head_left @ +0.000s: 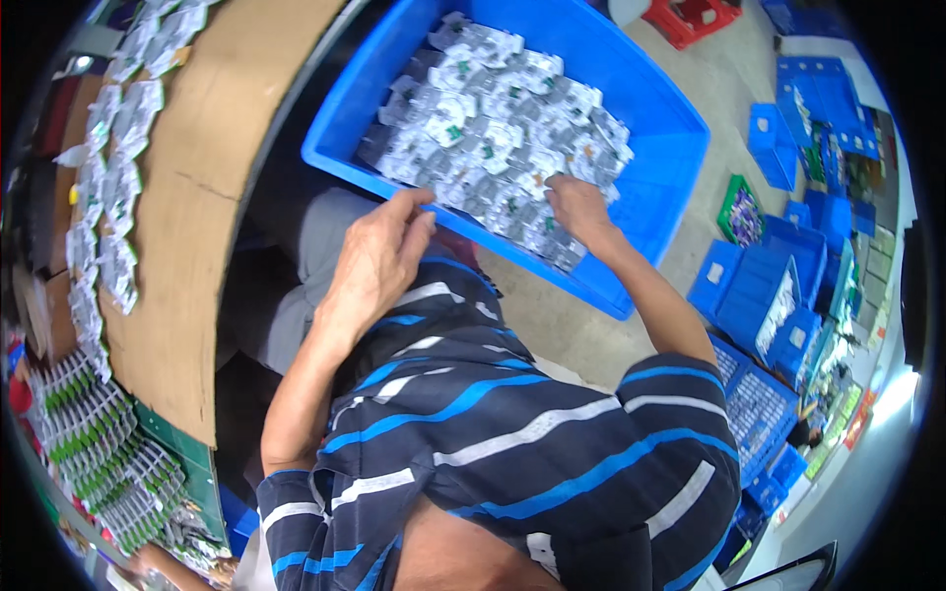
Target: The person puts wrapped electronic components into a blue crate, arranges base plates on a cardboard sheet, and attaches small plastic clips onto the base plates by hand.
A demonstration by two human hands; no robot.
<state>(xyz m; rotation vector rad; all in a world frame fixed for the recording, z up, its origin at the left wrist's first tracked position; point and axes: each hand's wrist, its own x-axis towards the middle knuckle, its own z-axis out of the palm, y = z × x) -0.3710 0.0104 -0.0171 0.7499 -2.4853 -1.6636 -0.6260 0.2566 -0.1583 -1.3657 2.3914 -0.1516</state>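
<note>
A deep, blue plastic bin sits ahead of the person, and in it lie the close-packed, silver-grey, irregular pieces with small green spots. The bare right hand reaches over the near wall, fingers bent down onto the pieces at the right of the layer; whether they pinch one cannot be told. The bare left hand is at the near rim, thumb and forefinger slightly parted, with nothing visible between them; contact with the rim is unclear.

The likeliest trouble is snagging: the pieces crowd edge against edge, so fingers catching one could drag its neighbours askew. A loose pinch might also let a piece slip over the near wall to the pale floor. Leaning on the rim could shift the bin — its support is hidden. Leftward, similar silvery parts line a tan, flat-topped bench.
</note>
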